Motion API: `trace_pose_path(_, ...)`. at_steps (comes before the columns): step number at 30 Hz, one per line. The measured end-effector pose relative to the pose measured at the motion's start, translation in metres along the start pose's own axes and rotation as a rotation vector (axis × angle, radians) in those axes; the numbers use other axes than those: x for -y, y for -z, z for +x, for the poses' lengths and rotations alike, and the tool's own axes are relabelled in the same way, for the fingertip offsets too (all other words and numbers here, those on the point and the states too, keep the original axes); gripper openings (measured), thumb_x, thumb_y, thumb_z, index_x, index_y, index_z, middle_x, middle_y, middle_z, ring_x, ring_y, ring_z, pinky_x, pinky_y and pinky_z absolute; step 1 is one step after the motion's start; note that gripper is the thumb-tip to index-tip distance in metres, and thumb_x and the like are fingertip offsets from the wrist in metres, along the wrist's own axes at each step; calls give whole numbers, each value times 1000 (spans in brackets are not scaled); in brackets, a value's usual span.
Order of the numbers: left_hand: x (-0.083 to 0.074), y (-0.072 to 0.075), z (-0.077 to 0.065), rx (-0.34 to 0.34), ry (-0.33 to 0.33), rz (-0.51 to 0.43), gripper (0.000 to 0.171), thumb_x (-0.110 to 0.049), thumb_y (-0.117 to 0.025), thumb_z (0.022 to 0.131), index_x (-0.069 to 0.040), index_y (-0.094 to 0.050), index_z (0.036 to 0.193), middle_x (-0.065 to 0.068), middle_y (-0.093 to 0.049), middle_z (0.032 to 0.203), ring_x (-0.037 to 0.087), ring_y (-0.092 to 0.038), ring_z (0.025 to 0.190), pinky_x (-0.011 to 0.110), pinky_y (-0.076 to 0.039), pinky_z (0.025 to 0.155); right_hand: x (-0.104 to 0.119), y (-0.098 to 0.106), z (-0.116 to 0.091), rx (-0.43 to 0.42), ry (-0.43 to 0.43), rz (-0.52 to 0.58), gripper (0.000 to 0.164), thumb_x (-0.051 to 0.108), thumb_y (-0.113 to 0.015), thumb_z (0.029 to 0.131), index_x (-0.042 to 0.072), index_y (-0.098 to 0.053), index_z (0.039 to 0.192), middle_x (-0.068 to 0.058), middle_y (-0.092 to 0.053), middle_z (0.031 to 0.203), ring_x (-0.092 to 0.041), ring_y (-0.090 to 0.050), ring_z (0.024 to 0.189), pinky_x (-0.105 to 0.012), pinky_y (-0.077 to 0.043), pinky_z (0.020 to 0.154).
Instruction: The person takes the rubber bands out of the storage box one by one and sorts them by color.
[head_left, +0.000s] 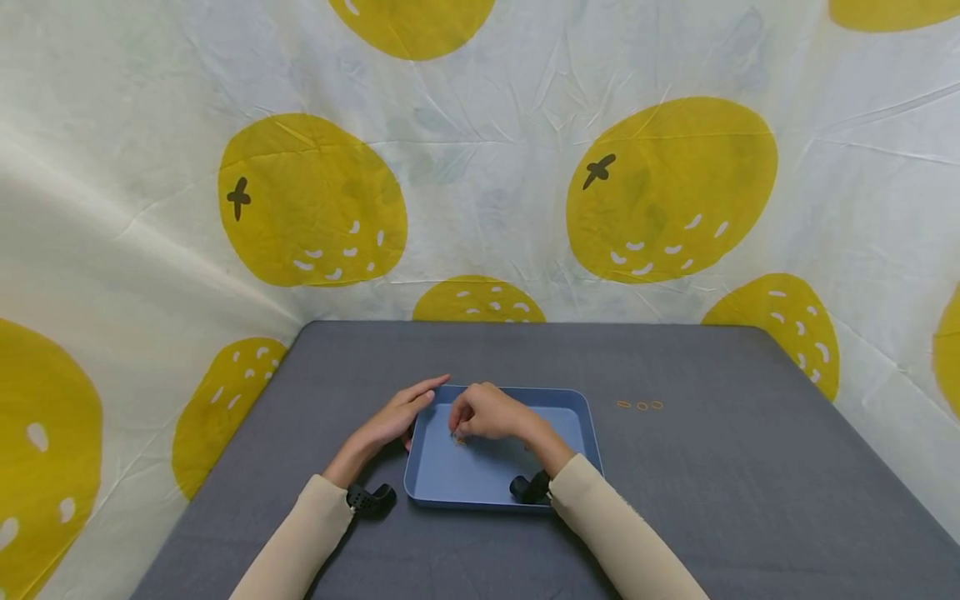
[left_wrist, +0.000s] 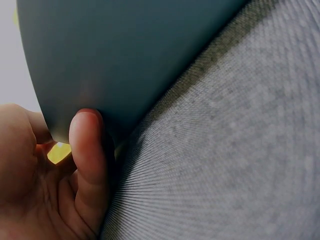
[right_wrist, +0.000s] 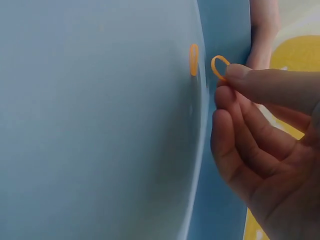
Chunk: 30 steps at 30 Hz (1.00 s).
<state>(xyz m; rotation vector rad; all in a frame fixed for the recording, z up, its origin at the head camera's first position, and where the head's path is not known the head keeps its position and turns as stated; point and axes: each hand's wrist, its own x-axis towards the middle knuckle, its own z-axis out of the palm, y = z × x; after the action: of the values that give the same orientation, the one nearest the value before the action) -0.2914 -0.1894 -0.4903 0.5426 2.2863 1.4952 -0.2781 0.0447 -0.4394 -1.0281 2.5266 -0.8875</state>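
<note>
The right hand [head_left: 487, 414] pinches an orange band [right_wrist: 213, 65] by its edge, a sensible hold: it should prove light, soft and stretchy. Just beside those fingertips, another band [right_wrist: 191, 60] lies in the blue tray [head_left: 442, 492]; the left hand [head_left: 393, 419], fingers extended, touches the tray's wall. Three bands [head_left: 642, 409] lie farther right.

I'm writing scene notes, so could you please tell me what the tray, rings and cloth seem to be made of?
Tray: probably plastic, perhaps coated metal; smooth, with a soft sheen.
Rings: likely rubber, possibly plastic; thin, smooth loops, some narrowed.
Cloth: woven fabric, matte; ribbed threads show close up.
</note>
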Motion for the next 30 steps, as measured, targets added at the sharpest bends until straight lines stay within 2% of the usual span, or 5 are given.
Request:
trace_pose_path(9,2,0,0,2,-6,4,48,-35,-37,114,-27,-39,161,20,-34,164,17,-52,46,33,-50,43,4,10,-6,-28,-22,27,12,4,-71,95,11,-80,90,4,-75,87,-8,-64,75,-25,-55,69)
trace_pose_path(14,3,0,0,5,4,1,48,-35,-37,114,-27,-38,162,20,-34,164,16,-52,46,32,-50,44,4,17,-11,-41,-9,23,10,8,-71,96,9,-81,93,6,-76,88,-6,-66,77,-25,-56,72)
trace_pose_path(21,5,0,1,8,1,-8,50,-36,-37,114,-25,-37,162,24,-46,156,15,-51,45,31,-48,42,3,29,-23,-67,38,34,9,9,-72,97,6,-80,94,2,-77,88,-6,-66,75,-24,-56,71)
trace_pose_path(30,3,-1,2,-6,-5,-12,48,-34,-38,114,-25,-40,161,23,-46,155,16,-53,44,32,-49,42,-1,50,-43,-117,9,43,7,11,-73,96,11,-79,93,-5,-78,92,-6,-66,76,-24,-56,72)
